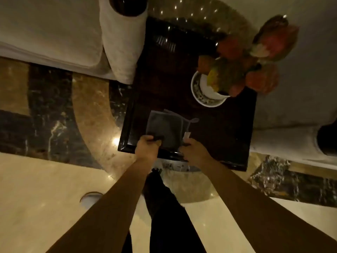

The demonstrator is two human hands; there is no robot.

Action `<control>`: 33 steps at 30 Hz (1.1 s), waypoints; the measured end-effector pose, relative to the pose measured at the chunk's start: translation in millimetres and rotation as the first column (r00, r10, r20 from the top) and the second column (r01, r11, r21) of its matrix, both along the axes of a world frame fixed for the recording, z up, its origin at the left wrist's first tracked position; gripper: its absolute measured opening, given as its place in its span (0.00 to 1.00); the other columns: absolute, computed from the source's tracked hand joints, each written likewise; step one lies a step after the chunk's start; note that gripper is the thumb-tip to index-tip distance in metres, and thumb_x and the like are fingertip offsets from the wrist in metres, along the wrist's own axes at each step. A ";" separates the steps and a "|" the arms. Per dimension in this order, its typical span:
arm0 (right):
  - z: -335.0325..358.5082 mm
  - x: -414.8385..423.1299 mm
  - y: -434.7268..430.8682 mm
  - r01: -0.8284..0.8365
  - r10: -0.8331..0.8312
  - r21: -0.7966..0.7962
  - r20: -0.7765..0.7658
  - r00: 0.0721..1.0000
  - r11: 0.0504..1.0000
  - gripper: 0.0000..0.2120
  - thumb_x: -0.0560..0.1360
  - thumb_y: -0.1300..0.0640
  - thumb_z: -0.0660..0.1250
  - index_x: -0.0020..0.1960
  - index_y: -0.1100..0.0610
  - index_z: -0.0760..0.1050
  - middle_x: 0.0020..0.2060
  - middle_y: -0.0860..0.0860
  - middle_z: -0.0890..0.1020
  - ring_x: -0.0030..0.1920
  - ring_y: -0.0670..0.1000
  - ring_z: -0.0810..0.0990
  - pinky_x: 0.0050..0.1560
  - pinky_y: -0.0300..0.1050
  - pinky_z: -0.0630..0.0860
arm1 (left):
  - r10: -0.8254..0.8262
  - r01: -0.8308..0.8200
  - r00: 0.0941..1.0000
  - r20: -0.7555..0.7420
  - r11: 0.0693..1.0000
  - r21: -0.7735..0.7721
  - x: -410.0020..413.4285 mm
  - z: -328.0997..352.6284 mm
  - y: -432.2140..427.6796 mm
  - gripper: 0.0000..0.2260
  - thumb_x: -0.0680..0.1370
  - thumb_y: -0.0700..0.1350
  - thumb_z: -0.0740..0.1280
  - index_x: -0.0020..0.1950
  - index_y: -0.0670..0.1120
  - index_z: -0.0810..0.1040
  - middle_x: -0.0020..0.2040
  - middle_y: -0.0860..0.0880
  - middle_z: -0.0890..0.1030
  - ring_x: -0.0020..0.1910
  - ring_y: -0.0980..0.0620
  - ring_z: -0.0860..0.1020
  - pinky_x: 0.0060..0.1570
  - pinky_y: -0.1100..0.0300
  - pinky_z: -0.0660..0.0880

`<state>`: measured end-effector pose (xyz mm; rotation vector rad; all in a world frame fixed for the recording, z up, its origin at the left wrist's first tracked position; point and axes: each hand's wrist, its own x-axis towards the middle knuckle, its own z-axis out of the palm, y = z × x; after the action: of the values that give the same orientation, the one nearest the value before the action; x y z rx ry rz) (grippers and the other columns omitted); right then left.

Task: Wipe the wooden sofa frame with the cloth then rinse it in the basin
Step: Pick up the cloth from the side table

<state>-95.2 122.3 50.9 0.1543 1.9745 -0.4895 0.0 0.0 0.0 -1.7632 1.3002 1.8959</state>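
Note:
A folded grey cloth (165, 127) lies flat near the front edge of a dark glossy side table (224, 136). My left hand (146, 145) grips the cloth's near left corner. My right hand (191, 149) pinches its near right corner, beside a small white tag. A cream sofa (54, 31) stands at the upper left, with a dark wooden knob (127, 5) on top of its padded arm. No basin is in view.
A white pot of orange and yellow flowers (209, 88) stands on the table's far right part. Another cream seat (291, 115) flanks the table on the right. The marble floor (45, 189) spreads below, with a round metal fitting (90, 197). My dark trouser legs are under my arms.

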 end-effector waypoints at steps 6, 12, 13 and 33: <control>-103.0 -14.1 -14.2 0.391 -0.399 -0.080 -0.233 0.887 0.917 0.36 0.71 0.50 0.74 0.73 0.56 0.62 0.69 0.57 0.67 0.62 0.58 0.74 0.59 0.53 0.75 | -0.122 0.194 0.978 0.169 0.829 -0.524 -15.7 -79.0 -12.5 0.19 0.70 0.51 0.74 0.57 0.45 0.75 0.52 0.44 0.79 0.53 0.46 0.76 0.48 0.58 0.69; -90.1 -31.0 -32.4 0.679 -0.667 -0.076 0.140 0.732 0.730 0.21 0.72 0.58 0.74 0.63 0.56 0.75 0.58 0.56 0.81 0.54 0.58 0.81 0.49 0.54 0.80 | -0.164 0.178 0.983 0.086 0.967 -0.183 -32.2 -60.5 -27.3 0.10 0.71 0.45 0.73 0.35 0.46 0.74 0.36 0.47 0.79 0.45 0.42 0.80 0.49 0.50 0.77; -78.8 -35.7 -37.0 0.628 -0.613 -0.082 0.155 0.775 0.774 0.19 0.72 0.58 0.73 0.62 0.55 0.77 0.58 0.57 0.82 0.55 0.59 0.81 0.51 0.55 0.79 | -0.082 0.085 0.996 0.047 0.994 -0.074 -35.4 -48.2 -35.4 0.07 0.71 0.41 0.72 0.37 0.44 0.75 0.39 0.44 0.81 0.47 0.41 0.81 0.51 0.48 0.78; 123.1 -211.2 -315.6 0.028 -0.237 -0.363 -0.546 0.804 0.931 0.38 0.74 0.49 0.71 0.78 0.54 0.55 0.71 0.56 0.69 0.70 0.58 0.69 0.68 0.57 0.70 | -0.121 -0.016 0.923 -0.366 0.937 -0.349 -203.1 156.6 -343.9 0.21 0.71 0.37 0.73 0.58 0.46 0.67 0.56 0.44 0.77 0.56 0.43 0.77 0.55 0.47 0.77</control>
<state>-306.3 -193.3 173.9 -0.0914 2.4451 -1.0683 -203.1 -343.9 156.6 -1.5179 1.9038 2.1623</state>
